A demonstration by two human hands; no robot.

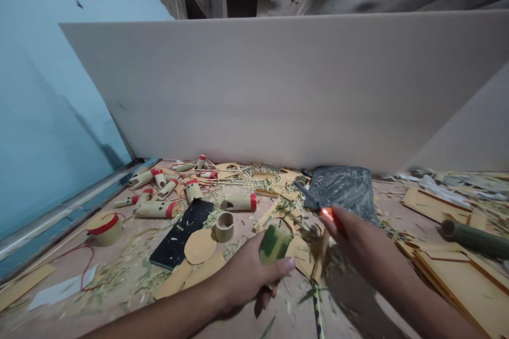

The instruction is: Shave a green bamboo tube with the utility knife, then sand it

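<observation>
My left hand (254, 270) is closed around a short bamboo piece (274, 243), its outside green with paler patches where the skin is scraped. My thumb lies along its lower edge. To the right, my right hand (348, 230) grips an orange-handled knife (326, 214). Its dark, narrow blade is blurred and points up and left, apart from the bamboo. Below the hands lie bamboo shavings and flat yellowish offcuts (300, 257). Near my left hand stands a short bamboo ring (225, 226), beside a round yellowish disc (200, 246).
Several bamboo tubes with red ends (157, 209) lie at the left, with a larger red-rimmed drum (104, 229). A black phone-like slab (183, 233) is near them. A dark grey pad (344, 190) lies behind my right hand. Right: a green bamboo tube (477, 238), yellowish boards (465, 280). A white panel (278, 90) rises behind.
</observation>
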